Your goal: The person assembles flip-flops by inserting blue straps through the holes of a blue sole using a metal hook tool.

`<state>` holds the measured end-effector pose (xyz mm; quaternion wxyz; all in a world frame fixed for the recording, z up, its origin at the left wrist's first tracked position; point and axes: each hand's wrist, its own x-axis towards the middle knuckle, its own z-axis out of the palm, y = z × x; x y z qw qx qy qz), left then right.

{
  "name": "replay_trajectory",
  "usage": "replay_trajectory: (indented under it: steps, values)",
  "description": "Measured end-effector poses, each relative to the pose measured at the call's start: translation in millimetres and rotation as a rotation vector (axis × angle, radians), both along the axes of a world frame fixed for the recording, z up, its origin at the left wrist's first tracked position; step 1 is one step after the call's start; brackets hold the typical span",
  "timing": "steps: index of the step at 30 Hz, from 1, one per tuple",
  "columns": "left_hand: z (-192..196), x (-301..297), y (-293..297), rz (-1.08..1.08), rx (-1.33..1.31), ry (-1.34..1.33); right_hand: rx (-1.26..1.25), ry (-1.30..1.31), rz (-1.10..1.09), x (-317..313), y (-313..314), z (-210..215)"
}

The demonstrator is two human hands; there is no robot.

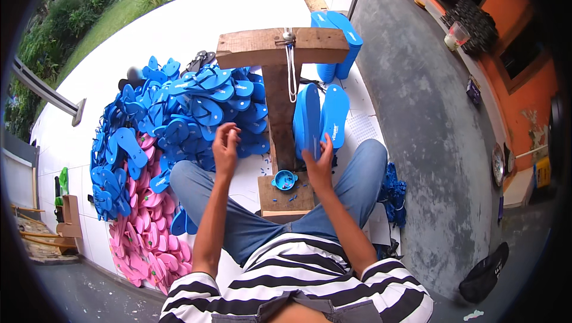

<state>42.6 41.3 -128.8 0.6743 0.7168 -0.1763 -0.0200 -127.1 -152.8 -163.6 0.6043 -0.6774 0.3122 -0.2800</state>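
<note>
My right hand [320,167] closes around the lower end of a blue flip-flop sole [307,119], one of two stacks standing side by side right of the wooden post. The other blue sole stack [335,114] leans beside it. Raised between the post and a big heap of blue flip-flops [205,108], my left hand [226,149] is empty, its fingers loosely bent and apart. Low in front of the post, a small blue bowl [285,180] holds little pieces too small to name and sits on a wooden board [268,195].
A T-shaped wooden stand [280,85] rises before me, white cord [291,73] hanging from its crossbar. Pink flip-flops [140,239] lie heaped at left. More blue soles [341,31] stand behind the crossbar. Blue straps [393,195] are bunched beside my right knee.
</note>
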Motion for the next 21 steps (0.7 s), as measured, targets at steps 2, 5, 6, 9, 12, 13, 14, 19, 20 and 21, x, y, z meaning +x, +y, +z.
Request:
replay_trajectory:
  steps: [2, 5, 6, 9, 12, 13, 14, 19, 20, 21]
  values:
    - [17, -40, -18, -0.224, -0.108, 0.120, -0.103, -0.036, 0.082, -39, 25, 20]
    - [56, -87, -46, -0.459, -0.266, 0.189, -0.341, 0.005, 0.161, -85, 49, 45]
    - [71, -98, -54, -0.430, -0.294, 0.150, -0.483, 0.009, 0.190, -93, 50, 48]
    - [91, -104, -54, -0.419, -0.250, 0.199, -0.630, 0.040, 0.289, -95, 40, 63]
    - [116, -99, -48, -0.474, -0.255, 0.027, -0.476, -0.104, 0.290, -73, 25, 108]
    - [124, -95, -47, -0.514, -0.256, -0.086, -0.451, -0.180, 0.278, -61, 17, 120]
    - [131, -89, -47, -0.555, -0.258, -0.196, -0.428, -0.252, 0.265, -49, 10, 136]
    - [157, -62, -59, -0.483, -0.267, -0.626, -0.766, -0.499, 0.310, -7, -12, 191]
    - [161, -59, -61, -0.490, -0.280, -0.640, -0.765, -0.516, 0.287, -3, -13, 192]
    - [166, -56, -63, -0.497, -0.292, -0.654, -0.763, -0.533, 0.264, 0, -14, 192]
